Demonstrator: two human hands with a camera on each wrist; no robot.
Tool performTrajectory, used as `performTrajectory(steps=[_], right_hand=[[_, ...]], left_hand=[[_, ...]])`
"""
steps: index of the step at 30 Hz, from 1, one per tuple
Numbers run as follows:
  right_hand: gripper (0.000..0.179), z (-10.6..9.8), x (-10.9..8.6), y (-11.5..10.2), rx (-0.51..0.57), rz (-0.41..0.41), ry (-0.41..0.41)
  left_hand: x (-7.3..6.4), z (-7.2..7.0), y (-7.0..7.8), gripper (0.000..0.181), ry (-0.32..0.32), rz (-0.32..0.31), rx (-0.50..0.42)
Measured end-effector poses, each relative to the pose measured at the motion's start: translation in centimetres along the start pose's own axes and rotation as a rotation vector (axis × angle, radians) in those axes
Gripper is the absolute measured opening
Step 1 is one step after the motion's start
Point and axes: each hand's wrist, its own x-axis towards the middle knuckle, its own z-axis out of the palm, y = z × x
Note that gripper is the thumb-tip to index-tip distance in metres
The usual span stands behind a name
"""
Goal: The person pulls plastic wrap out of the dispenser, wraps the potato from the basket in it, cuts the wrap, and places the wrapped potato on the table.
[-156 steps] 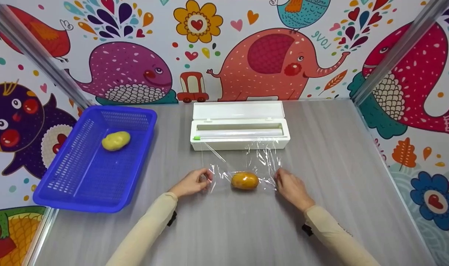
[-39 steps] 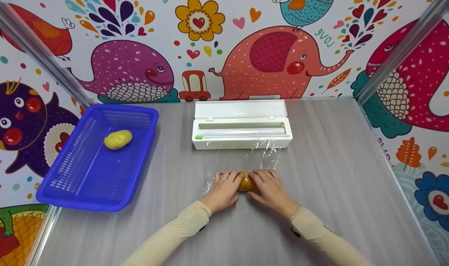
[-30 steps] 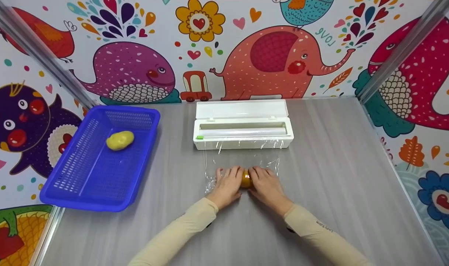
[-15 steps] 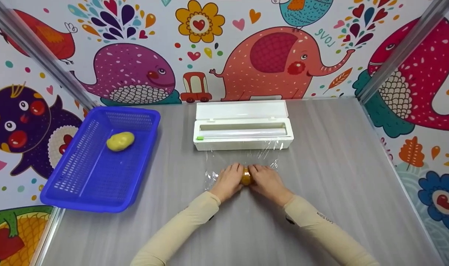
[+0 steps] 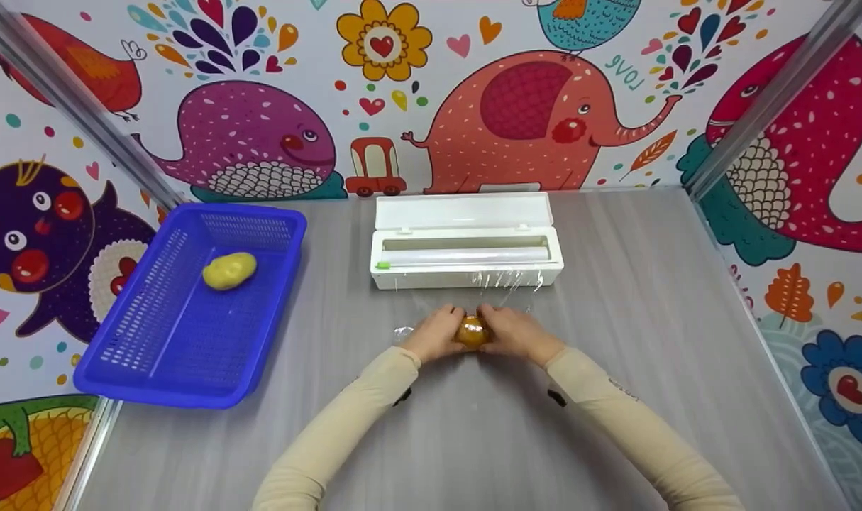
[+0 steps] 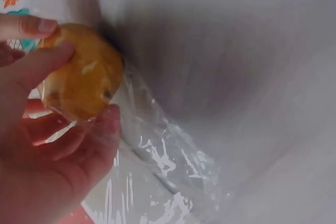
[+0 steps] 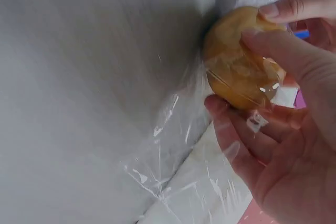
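A golden-brown oval piece of produce (image 5: 472, 331), its exact kind unclear, sits between both hands in the head view. Clear plastic wrap (image 6: 163, 150) clings around it and trails toward the white dispenser box (image 5: 466, 277). My left hand (image 5: 436, 335) grips its left side, thumb and fingertips bent around it. From the right, my right hand (image 5: 519, 335) grips the other side the same way. Both wrist views show the glossy film over the produce (image 7: 236, 59) and beneath the fingers. The underside is hidden.
The dispenser's lid (image 5: 462, 211) stands raised at the back, with a film roll (image 5: 466, 256) inside and a green slider (image 5: 383, 265) at its left end. A yellow potato (image 5: 229, 271) lies in the blue basket (image 5: 182, 394) at left. Printed panels border the grey table (image 5: 650, 341).
Earlier the hands held the film's edges apart beside the produce. They then closed in on its sides, and have since moved with it toward the dispenser, shortening the visible film stretch.
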Motion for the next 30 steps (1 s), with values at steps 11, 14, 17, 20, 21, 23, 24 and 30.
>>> performTrajectory(steps=[11, 14, 17, 20, 21, 23, 24, 30], right_hand=[[0.043, -0.9, 1.3, 0.7, 0.074, 0.024, -0.109], [0.041, -1.1, 1.7, 0.9, 0.115, 0.043, -0.13], [0.041, -1.4, 2.0, 1.0, 0.13, 0.056, -0.148], [0.042, -1.6, 2.4, 1.2, 0.116, 0.074, -0.16], [0.042, -1.6, 2.5, 1.2, 0.111, 0.081, -0.166], [0.043, -1.8, 2.6, 1.3, 0.103, 0.088, -0.175], [0.043, -1.9, 2.7, 1.4, 0.102, 0.085, -0.176], [0.046, -2.0, 3.1, 2.2, 0.151, 0.049, -0.182]], left_hand=[[1.6, -1.2, -0.8, 0.04, -0.132, -0.125, -0.239], [1.8, -1.5, -1.1, 0.042, -0.131, -0.161, -0.285], [1.8, -1.7, -1.2, 0.044, -0.12, -0.183, -0.322], [1.8, -1.8, -1.4, 0.043, -0.115, -0.178, -0.319], [1.8, -1.8, -1.5, 0.041, -0.113, -0.174, -0.311], [1.9, -1.9, -1.7, 0.038, -0.114, -0.17, -0.303], [1.9, -1.9, -1.8, 0.037, -0.118, -0.17, -0.301], [2.3, -2.3, -2.4, 0.033, -0.153, -0.169, -0.317]])
